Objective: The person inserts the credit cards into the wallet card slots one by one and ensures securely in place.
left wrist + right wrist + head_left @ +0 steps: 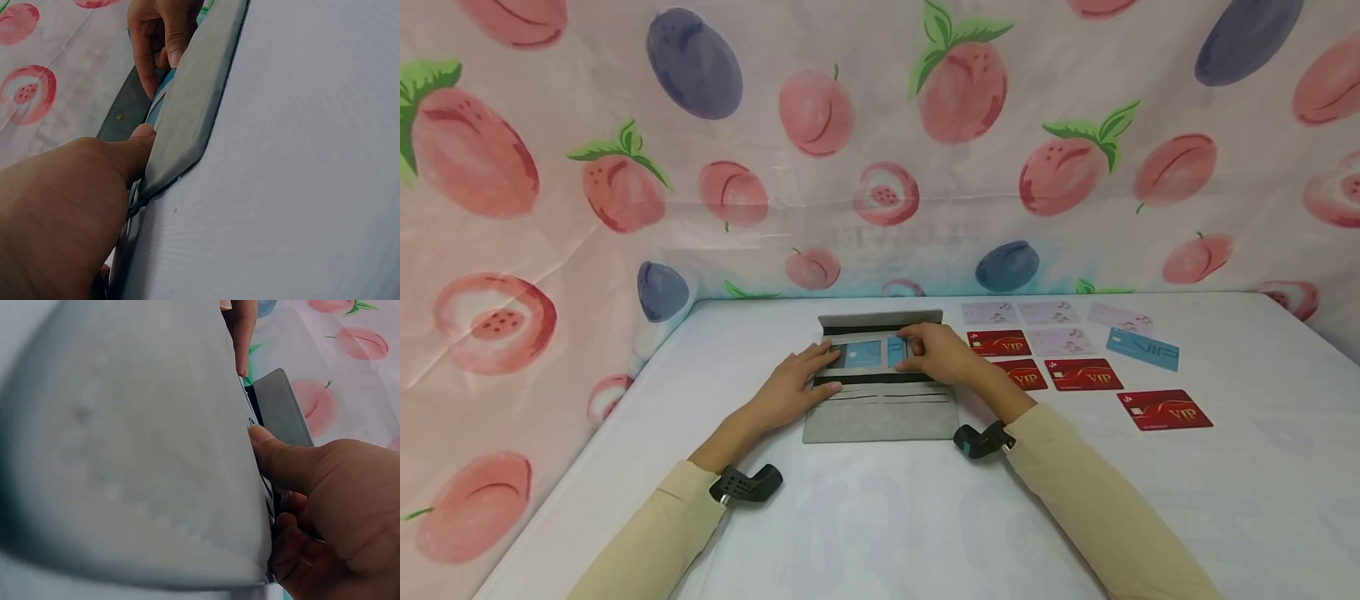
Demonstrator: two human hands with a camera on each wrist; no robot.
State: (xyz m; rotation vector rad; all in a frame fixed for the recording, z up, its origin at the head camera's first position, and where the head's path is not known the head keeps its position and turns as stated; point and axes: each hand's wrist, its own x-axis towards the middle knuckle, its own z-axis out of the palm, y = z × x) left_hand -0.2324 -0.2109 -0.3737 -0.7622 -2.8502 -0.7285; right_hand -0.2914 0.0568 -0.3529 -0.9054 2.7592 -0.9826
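A grey wallet point(880, 425) lies unfolded on the white table, its top flap raised at the back. Blue shows in its middle section: a blue card point(862, 354) on the left and a blue VIP card point(892, 352) on the right. My left hand point(790, 385) rests on the wallet's left side, fingers extended and thumb near the fold. With thumb and fingers, my right hand point(942, 354) pinches the right blue VIP card. In the right wrist view, the wallet point(156, 444) hides most of that card; the right thumb point(275, 453) shows at its edge.
Right of the wallet lie several red VIP cards point(1083, 374), several pale patterned cards point(1062, 342) and a tilted blue VIP card point(1142, 348). One red card is partly covered by the right forearm. A fruit-print cloth point(880, 125) hangs behind the table.
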